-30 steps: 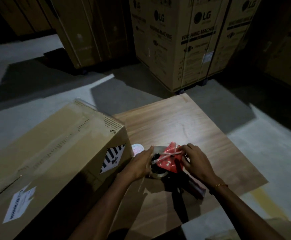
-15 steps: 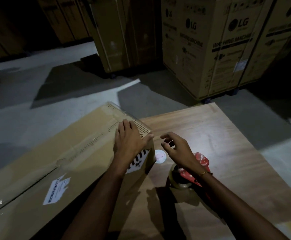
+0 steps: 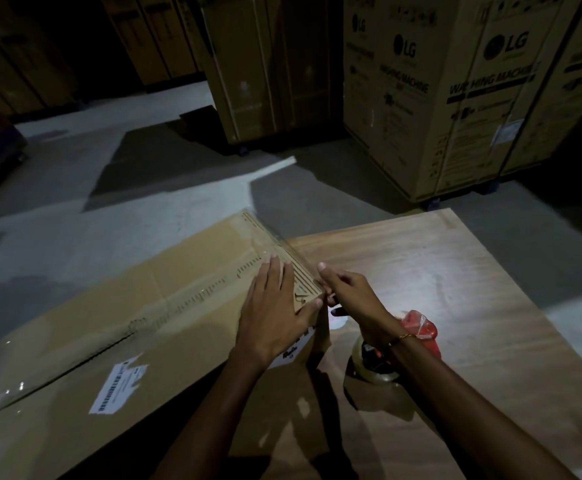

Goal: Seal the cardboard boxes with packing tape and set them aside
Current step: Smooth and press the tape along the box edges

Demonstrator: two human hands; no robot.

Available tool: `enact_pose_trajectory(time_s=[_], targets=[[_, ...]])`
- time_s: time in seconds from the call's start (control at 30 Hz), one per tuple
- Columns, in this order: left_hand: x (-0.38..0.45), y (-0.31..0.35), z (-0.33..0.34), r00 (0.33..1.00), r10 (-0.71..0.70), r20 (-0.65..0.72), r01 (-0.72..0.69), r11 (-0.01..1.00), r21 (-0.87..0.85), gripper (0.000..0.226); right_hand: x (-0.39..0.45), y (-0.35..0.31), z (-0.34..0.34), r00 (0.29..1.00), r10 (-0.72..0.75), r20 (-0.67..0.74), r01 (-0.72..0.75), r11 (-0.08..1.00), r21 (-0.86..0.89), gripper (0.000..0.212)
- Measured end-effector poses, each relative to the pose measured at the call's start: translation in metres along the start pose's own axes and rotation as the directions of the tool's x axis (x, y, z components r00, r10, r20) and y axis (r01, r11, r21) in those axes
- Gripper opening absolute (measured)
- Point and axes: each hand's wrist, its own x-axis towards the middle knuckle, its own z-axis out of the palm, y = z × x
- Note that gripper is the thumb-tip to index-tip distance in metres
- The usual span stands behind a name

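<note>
Head view: cardboard box (image 3: 137, 327) at lower left; left hand (image 3: 272, 317) presses flat on its right end, right hand (image 3: 352, 296) curls loosely at its corner; tape dispenser (image 3: 397, 344) sits right of centre.

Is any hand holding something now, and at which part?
Nothing is gripped. The left hand presses flat on the box top near its corner; the right hand touches that corner.

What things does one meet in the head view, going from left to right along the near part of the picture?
White barcode label → cardboard box → left hand → right hand → tape dispenser → bare wooden table top.
</note>
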Motion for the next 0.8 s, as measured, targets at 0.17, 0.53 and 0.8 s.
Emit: enact_pose_trajectory(time_s=[0.17, 0.53, 0.8], targets=[[-0.002, -0.002, -0.002, 1.000, 0.007, 0.014, -0.005, 0.996, -0.087, 0.088, 0.003, -0.006, 0.006, 0.994, 0.104, 0.012, -0.105, 0.993, 0.045, 0.032], [0.020, -0.015, -0.007, 0.947, 0.312, -0.083, -0.322, 0.927, -0.191, 0.058, 0.003, -0.017, 0.014, 0.989, 0.151, -0.001, -0.151, 0.988, -0.046, 0.019], [0.027, -0.026, -0.014, 0.941, 0.294, -0.169, -0.334, 0.891, -0.309, 0.049, -0.001, -0.005, 0.013, 0.979, -0.099, -0.176, 0.053, 0.967, -0.249, 0.015]])
